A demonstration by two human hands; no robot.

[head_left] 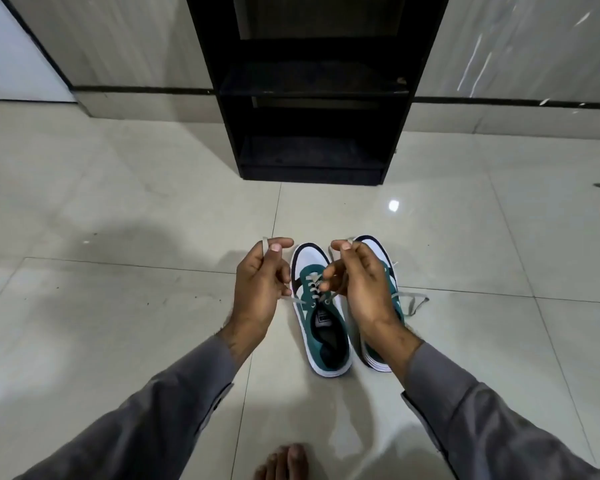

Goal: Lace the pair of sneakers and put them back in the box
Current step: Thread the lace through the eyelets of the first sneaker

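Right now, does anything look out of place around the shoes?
The right shoe's lace trails loose on the floor. No box is in view. Both hands, left and right, pinch the left shoe's lace ends.

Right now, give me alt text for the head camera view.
Two hands, left hand and right hand, each pinch a grey lace end of the left sneaker; the right sneaker stands beside it on pale floor tiles.

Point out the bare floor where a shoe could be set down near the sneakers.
Bare tile lies left of the left hand, and between the sneakers and the black shelf unit. Crowded: right of the right hand, where a loose lace trails.
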